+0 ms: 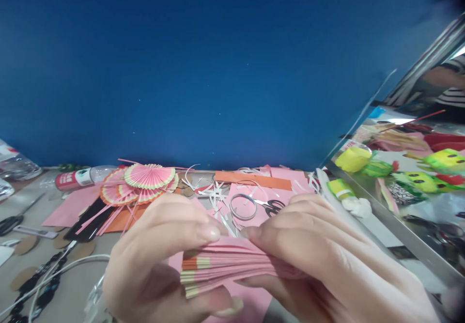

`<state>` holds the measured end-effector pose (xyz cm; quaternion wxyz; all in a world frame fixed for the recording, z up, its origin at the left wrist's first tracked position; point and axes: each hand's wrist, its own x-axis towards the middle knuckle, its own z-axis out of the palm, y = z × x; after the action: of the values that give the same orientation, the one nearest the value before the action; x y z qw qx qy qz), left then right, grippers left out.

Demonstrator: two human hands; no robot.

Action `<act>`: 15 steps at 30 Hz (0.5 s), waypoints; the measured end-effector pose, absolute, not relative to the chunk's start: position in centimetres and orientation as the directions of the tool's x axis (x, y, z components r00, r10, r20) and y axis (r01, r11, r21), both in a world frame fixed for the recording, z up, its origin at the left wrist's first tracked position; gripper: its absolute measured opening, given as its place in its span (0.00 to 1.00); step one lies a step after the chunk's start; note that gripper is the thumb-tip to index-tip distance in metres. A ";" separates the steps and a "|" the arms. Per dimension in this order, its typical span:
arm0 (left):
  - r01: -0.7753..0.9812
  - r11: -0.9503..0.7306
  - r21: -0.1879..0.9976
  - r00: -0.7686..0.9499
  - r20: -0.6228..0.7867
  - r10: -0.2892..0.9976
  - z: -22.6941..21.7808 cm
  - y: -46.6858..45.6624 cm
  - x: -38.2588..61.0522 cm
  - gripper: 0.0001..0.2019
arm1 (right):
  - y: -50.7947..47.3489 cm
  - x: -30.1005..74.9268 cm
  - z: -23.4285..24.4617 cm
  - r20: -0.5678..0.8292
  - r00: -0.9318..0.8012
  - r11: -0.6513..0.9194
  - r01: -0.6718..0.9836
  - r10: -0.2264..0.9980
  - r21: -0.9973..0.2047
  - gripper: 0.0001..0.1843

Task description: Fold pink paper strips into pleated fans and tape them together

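A folded stack of pleated pink paper (236, 262), with yellow and orange strips along its left end, is held between both hands in the lower middle. My left hand (156, 255) is closed around its left end, thumb and fingers above and below the pleats. Closed on the right part, my right hand (316, 250) presses its fingertips along the top and underside; the stack's far right end is hidden by it. Pink sheets (250, 301) lie beneath the hands. Just beyond them are black-handled scissors (273, 207) and a grey ring (243, 207), possibly a tape roll.
Finished pink-and-yellow paper fans (149, 176) lie at the back left beside a bottle with a red label (78, 179). A utility knife (36, 231) and white cable (69, 266) are at left. A blue partition (218, 71) stands behind; green-yellow crafts (417, 180) sit at right.
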<state>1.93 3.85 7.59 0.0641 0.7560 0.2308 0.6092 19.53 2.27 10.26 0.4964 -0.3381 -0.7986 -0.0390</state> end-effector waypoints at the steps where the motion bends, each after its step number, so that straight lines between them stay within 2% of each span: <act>1: 0.274 -0.881 0.386 0.164 0.884 0.438 7.7 3.9 1.7 0.19 | 2.3 19.7 10.5 0.818 -0.295 0.783 0.560 0.495 -0.272 0.09; 3: 0.280 -0.877 0.391 0.205 0.868 0.453 8.0 3.9 1.1 0.20 | 2.6 20.1 11.0 0.814 -0.365 0.837 0.490 0.452 -0.245 0.09; 5: 0.244 -0.892 0.382 0.293 0.848 0.443 8.2 3.8 0.6 0.18 | 2.8 20.5 11.3 0.787 -0.439 0.872 0.424 0.434 -0.244 0.10; 8: 0.207 -0.894 0.398 0.345 0.825 0.447 8.2 3.8 0.3 0.14 | 2.9 20.9 11.3 0.758 -0.493 0.882 0.411 0.427 -0.230 0.08; 11: 0.250 -0.859 0.447 0.269 0.820 0.505 7.7 3.6 0.6 0.15 | 2.7 20.8 10.7 0.751 -0.458 0.831 0.512 0.476 -0.215 0.04; 13: 0.260 -0.839 0.477 0.187 0.828 0.529 7.4 3.3 1.0 0.13 | 2.5 20.6 10.3 0.765 -0.406 0.786 0.583 0.501 -0.206 0.06; 15: 0.296 -0.811 0.505 0.106 0.826 0.553 7.2 3.0 1.3 0.12 | 2.4 20.3 10.4 0.796 -0.378 0.763 0.628 0.473 -0.154 0.09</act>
<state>1.33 3.05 7.16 0.1065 0.7361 0.2884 0.6031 20.33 2.44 10.36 0.4469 -0.3334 -0.8256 -0.0869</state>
